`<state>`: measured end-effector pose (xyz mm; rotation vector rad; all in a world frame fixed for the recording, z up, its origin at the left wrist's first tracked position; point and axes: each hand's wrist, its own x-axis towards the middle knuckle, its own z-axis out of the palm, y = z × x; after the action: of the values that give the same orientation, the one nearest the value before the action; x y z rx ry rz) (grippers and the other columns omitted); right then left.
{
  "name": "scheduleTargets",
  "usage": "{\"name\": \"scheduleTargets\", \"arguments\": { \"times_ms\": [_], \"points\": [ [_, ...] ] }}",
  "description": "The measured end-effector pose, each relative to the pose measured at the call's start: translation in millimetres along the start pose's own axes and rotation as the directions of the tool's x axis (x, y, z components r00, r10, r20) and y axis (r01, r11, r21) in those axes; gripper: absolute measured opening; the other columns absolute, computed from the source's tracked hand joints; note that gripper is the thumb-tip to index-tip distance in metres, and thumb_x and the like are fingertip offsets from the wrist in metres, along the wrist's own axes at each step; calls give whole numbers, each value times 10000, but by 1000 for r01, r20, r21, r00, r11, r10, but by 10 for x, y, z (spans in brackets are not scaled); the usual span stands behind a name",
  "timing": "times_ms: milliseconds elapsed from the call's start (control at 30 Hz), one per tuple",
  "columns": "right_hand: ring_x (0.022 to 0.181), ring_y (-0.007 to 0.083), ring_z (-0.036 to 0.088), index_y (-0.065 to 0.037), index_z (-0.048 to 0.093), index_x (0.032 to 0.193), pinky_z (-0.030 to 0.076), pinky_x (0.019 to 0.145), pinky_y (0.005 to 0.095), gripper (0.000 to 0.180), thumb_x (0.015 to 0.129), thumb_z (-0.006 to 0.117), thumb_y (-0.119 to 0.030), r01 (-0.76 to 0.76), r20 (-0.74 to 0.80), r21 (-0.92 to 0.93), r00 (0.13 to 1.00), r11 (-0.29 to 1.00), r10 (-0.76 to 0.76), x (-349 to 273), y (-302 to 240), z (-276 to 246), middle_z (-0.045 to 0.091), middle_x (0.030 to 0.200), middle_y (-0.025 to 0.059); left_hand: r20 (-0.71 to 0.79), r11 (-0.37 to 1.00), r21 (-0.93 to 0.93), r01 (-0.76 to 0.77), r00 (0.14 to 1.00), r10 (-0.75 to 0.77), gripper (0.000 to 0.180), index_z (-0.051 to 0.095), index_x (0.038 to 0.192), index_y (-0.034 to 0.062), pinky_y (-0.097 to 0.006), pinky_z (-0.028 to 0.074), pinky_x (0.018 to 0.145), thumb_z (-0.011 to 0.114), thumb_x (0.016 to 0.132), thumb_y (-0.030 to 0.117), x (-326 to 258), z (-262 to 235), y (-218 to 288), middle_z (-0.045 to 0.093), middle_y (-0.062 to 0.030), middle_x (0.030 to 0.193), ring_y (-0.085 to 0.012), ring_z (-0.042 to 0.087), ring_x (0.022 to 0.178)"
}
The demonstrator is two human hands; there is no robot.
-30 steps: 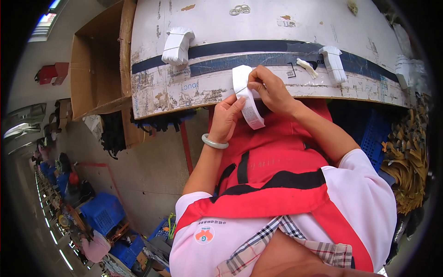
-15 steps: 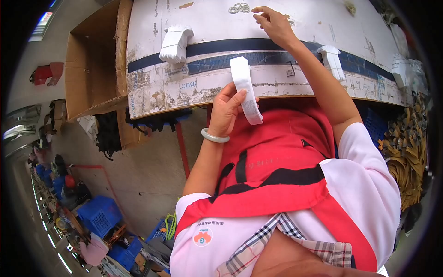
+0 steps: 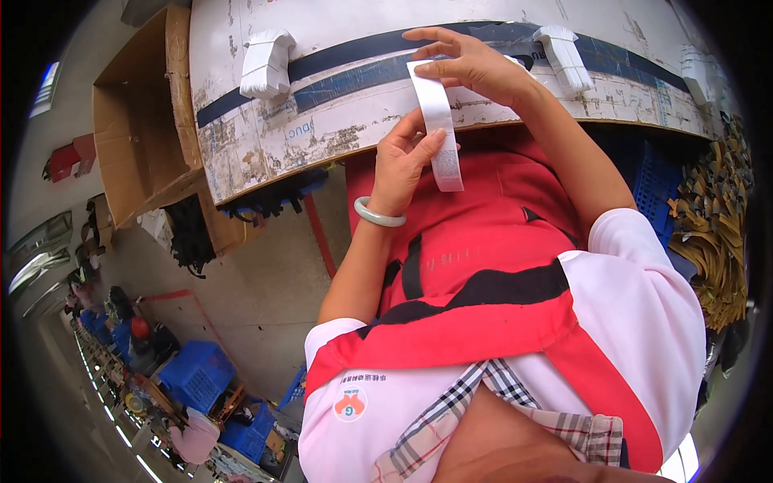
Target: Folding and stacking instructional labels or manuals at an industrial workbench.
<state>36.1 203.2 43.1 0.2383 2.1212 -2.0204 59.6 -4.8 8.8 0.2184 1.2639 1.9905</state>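
My left hand (image 3: pixel 405 165) is closed around a stack of long white label strips (image 3: pixel 439 113), its thumb flat on the front. Small print shows on the lower end of the strips, which hang down in front of a red apron (image 3: pixel 483 233). At their upper end, my right hand (image 3: pixel 483 68) has its thumb over the top edge, and its index finger stretches out to the left. Whether other fingers press behind the strips is partly hidden. A pale bangle (image 3: pixel 378 213) circles my left wrist.
On the worn white table (image 3: pixel 322 133) lie bundles of white strips, one on the left (image 3: pixel 267 64) and one on the right (image 3: pixel 564 60). An open cardboard box (image 3: pixel 141 129) stands at the table's left. Brown strap-like pieces (image 3: pixel 721 217) hang at the far right.
My right hand has come down and nearer, from beside the pale rings on the table to the top of the label strips. The view has shifted, and the rings are out of sight.
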Motion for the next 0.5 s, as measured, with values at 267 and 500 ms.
{"name": "scheduleTargets", "arguments": {
  "times_ms": [267,500],
  "points": [
    [854,130,608,-79,485,1385,526,751,245,550,875,691,-88,194,-51,-94,979,976,-199,358,137,-332,559,1118,93,-15,972,-118,205,978,-208,318,612,1198,-44,-298,562,780,645,961,165,-43,133,-228,688,-95,1006,-171,680,878],
    [915,189,608,-74,532,1346,530,789,291,503,875,697,-127,227,-161,-311,945,923,-286,498,204,-338,558,1161,125,-119,959,-153,237,959,-256,283,635,1136,-47,-303,587,741,649,958,174,-30,281,-327,686,-93,962,-190,689,830]
  ]
}}
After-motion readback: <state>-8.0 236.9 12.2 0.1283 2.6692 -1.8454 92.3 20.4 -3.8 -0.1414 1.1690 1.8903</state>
